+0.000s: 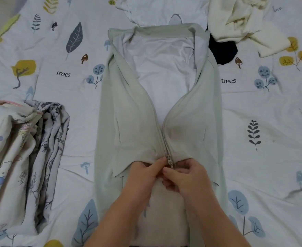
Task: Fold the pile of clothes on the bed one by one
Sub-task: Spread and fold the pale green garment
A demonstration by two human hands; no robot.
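Leaf-print sheet under the jacket; bare sheet right of it; both hands pinch its zipper.

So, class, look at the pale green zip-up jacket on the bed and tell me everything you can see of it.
The pale green jacket lies flat on its back along the middle of the patterned bedsheet, collar at the far end. It looks like soft knit, with a white lining showing where the front gapes open in a V. The zip is joined only near the hem. The left hand pinches the fabric there, and the right hand pinches at the zip slider.
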